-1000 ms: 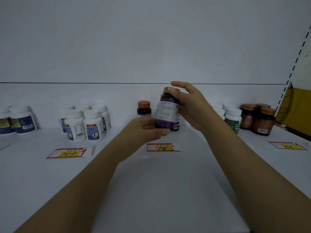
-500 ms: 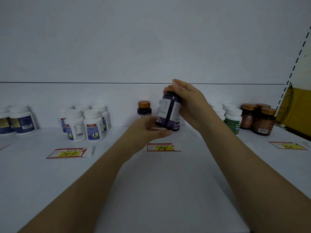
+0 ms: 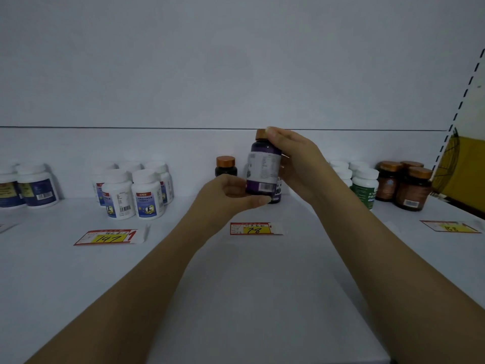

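Bottle: the bottle (image 3: 263, 169) is purple with a copper cap, and its white label and barcode face the camera. It is held nearly upright, clear of the shelf (image 3: 236, 298).
Where: mid-shelf, close to the back wall and above tag 78 (image 3: 254, 228).
Left hand: the left hand (image 3: 225, 195) grips the bottle's base. Its thumb lies along the bottom edge and its fingers curl behind.
Right hand: the right hand (image 3: 299, 164) grips the top. Its fingertips rest on the cap, and the palm wraps the right side.
Behind it: a second purple bottle (image 3: 277, 191) stands on the shelf, mostly hidden by the held one.
Left of it: a dark jar (image 3: 225, 166) with a copper cap stands just beside the left hand's knuckles.
Further left: a cluster of white bottles (image 3: 136, 193) with blue labels stands behind tag 147 (image 3: 109, 236).
Right: a green bottle (image 3: 363, 186) with a white cap, partly behind the right forearm. Beyond it are the brown jars (image 3: 409, 185) — copper-capped and packed close together.
Label text: too small to read.
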### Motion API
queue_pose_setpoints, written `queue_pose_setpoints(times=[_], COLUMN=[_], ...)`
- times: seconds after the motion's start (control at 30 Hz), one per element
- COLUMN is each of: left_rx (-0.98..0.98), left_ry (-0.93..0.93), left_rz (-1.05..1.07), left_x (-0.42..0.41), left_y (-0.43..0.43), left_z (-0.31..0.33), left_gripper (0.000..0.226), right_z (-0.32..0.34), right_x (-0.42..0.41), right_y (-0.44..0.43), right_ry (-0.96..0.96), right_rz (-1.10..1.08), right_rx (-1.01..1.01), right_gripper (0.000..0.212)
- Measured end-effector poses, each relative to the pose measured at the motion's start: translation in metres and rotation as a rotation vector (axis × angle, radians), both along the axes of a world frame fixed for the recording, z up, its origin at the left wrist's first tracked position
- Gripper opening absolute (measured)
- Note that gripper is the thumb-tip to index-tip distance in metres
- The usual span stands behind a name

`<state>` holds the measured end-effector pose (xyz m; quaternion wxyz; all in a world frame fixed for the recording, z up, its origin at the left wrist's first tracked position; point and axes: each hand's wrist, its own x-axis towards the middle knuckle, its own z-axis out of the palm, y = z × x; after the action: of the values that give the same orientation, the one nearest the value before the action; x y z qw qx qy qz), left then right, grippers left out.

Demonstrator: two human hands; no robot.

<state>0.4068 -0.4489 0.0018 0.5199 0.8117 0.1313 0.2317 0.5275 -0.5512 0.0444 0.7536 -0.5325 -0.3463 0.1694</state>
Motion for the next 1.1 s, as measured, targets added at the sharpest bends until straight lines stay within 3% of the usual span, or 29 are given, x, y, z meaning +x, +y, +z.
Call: queue_pose_setpoints(times=[0.13,0.23,0.37,0.53,0.93,1.1], left_rx=[-0.013,-0.013,-0.018,-0.001,-0.016,0.1], left_ry=[0.03,0.031,0.018,-0.029,-0.027,-0.217], left_rz=[-0.132,-0.144,-0.108,-0.028,-0.1,0.085], left_x=[-0.002,-0.003,-0.004,-0.004,-0.001,0.001], left_y=[-0.002,-0.003,-0.003,-0.002,0.006,0.015], left_z=[-0.001,0.0,0.002,0.001,-0.001,0.0], left_gripper=[0.028,0.033,0.038,0.05,0.052,0.059], right_z=[0.0,-0.004,-0.003,-0.001,0.001,0.003], right_x=[0.001,-0.001,0.0,-0.004,-0.004,-0.029], right_y=[-0.003,-0.003,-0.003,0.0,-0.004,-0.002], right_ry=[-0.049,-0.103,-0.02,-0.138,-0.273,-0.643], right_rz=[0.073,0.16,0.256,0.199,0.081,-0.078], right_rx=[-0.053,-0.098,-0.027,-0.098,-0.187,-0.191], right_gripper=[0.034,0.038,0.04,0.03,0.032,0.054])
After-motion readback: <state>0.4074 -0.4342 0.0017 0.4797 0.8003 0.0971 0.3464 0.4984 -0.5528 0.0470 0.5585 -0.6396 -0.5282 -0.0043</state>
